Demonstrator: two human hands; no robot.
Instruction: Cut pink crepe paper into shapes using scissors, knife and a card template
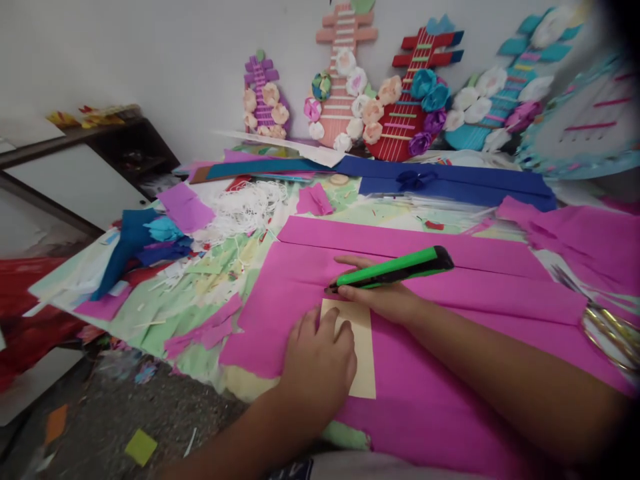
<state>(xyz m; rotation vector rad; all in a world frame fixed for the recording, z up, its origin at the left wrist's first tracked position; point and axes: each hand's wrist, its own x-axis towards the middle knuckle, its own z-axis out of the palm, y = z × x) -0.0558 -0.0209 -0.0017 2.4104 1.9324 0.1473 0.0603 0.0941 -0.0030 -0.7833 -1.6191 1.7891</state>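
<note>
A large sheet of pink crepe paper (425, 320) lies folded across the table in front of me. On it rests a small cream card (363, 347). My left hand (320, 357) lies flat on the card's left side, fingers spread, pressing it down. My right hand (385, 297) grips a green and black utility knife (395, 269), whose tip touches the pink paper at the card's top left corner.
Paper scraps, white strips (245, 207) and blue pieces (135, 240) litter the table's left part. Blue sheets (450, 180) lie behind. Guitar-shaped paper-flower decorations (345, 80) lean on the wall. Scissors (600, 320) rest at the right. The table's left edge drops to a littered floor.
</note>
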